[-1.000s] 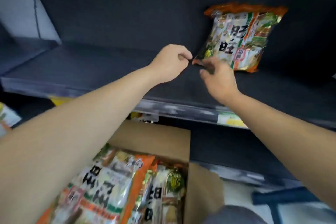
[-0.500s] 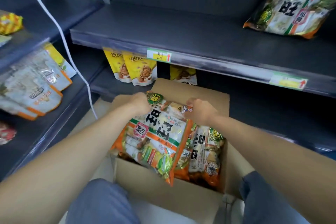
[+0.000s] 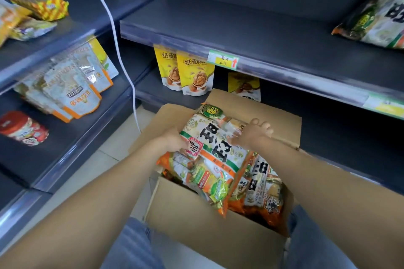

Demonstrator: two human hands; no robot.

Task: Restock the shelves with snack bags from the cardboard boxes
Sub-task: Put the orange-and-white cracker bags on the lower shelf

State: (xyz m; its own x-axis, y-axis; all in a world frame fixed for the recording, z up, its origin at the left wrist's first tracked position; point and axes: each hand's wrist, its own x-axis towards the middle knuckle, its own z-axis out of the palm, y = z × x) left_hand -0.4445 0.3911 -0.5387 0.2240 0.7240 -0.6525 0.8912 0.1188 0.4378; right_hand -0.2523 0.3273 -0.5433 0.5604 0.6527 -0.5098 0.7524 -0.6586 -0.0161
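An open cardboard box (image 3: 209, 231) stands on the floor between my knees, holding several orange-and-white snack bags. The top snack bag (image 3: 209, 155) is tilted up out of the box. My left hand (image 3: 172, 140) grips its left edge and my right hand (image 3: 253, 132) grips its upper right corner. A second snack bag (image 3: 264, 190) lies in the box at the right. On the dark middle shelf (image 3: 251, 28) one placed snack bag (image 3: 376, 15) of the same kind leans at the far right.
Yellow walnut pouches (image 3: 188, 72) stand on the lower shelf behind the box. A side shelf at left holds white pouches (image 3: 72, 87), a red tub (image 3: 21, 128) and yellow packs (image 3: 41, 4). A white cable (image 3: 118, 46) hangs down. A price tag (image 3: 223, 60) marks the shelf edge.
Both hands left the bag placed on the shelf and dropped to the box. They took hold of the top snack bag and have lifted it slightly; my view tilted down.
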